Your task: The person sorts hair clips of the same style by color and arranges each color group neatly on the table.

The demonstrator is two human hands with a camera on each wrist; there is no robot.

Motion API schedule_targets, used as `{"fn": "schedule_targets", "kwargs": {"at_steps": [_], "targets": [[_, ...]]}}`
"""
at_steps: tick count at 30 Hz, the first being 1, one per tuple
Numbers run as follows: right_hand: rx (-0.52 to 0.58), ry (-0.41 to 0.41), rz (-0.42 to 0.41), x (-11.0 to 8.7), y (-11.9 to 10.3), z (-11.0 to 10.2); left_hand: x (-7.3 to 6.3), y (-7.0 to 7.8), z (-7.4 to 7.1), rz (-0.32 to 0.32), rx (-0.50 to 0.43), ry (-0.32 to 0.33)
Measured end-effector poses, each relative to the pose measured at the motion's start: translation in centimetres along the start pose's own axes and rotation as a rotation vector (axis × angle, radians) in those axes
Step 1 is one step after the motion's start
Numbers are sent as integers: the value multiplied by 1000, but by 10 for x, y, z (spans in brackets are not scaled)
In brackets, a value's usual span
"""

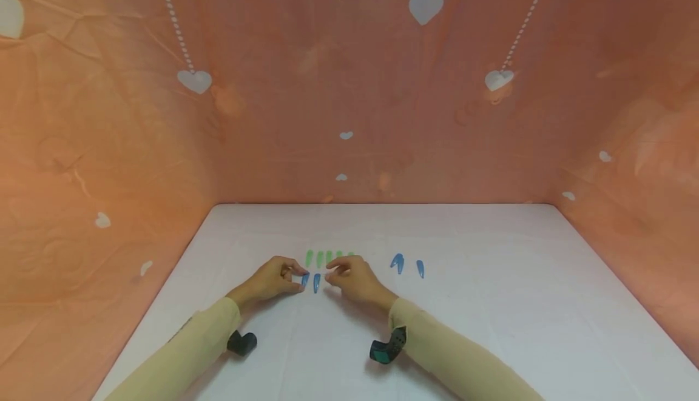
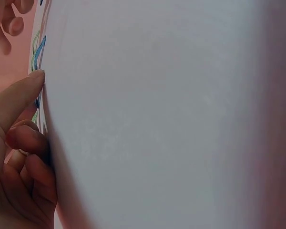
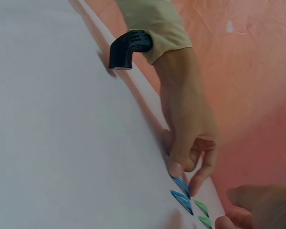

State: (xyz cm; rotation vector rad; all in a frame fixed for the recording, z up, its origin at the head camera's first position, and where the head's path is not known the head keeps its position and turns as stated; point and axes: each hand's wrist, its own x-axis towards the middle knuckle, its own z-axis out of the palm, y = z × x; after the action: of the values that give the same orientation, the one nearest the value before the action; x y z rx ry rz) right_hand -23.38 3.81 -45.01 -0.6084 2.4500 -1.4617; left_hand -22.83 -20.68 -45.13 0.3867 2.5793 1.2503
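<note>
My left hand (image 1: pixel 273 278) pinches a blue snap hair clip (image 1: pixel 305 280) lengthwise between thumb and forefinger, down at the table surface. A second blue clip (image 1: pixel 317 283) lies just right of it; in the right wrist view this second clip (image 3: pixel 182 202) sits parallel to the pinched clip (image 3: pixel 180 185). My right hand (image 1: pixel 357 279) hovers beside them with loosely bent fingers, and nothing shows between its fingertips. Behind the blue pair runs a row of several green snap clips (image 1: pixel 320 259), partly covered by the right hand. The left wrist view catches the clips only edge-on.
Further right on the white table (image 1: pixel 491 304) lie two blue clips (image 1: pixel 400 263) touching or overlapping, and another blue clip (image 1: pixel 420 269) apart from them. Orange cloth (image 1: pixel 349 97) with white hearts encloses the back and sides. Dark wrist cameras (image 1: pixel 389 346) hang by both sleeves.
</note>
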Motion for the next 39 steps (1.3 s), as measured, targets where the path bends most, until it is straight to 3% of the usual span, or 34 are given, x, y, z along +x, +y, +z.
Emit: {"fn": "schedule_targets", "kwargs": {"at_steps": [7,18,30,39], "targets": [[-3,2,4,-10,5,-19,0,0,1,-19,9,17],[-9,79,-3,-25,24,-55,0,-1,2,-39,4,32],[-20,122,-94,-36,36,-88,2,-4,1,-33,0,27],[23,94,-38,-46,47,-108,2,-1,0,-59,-3,20]]}}
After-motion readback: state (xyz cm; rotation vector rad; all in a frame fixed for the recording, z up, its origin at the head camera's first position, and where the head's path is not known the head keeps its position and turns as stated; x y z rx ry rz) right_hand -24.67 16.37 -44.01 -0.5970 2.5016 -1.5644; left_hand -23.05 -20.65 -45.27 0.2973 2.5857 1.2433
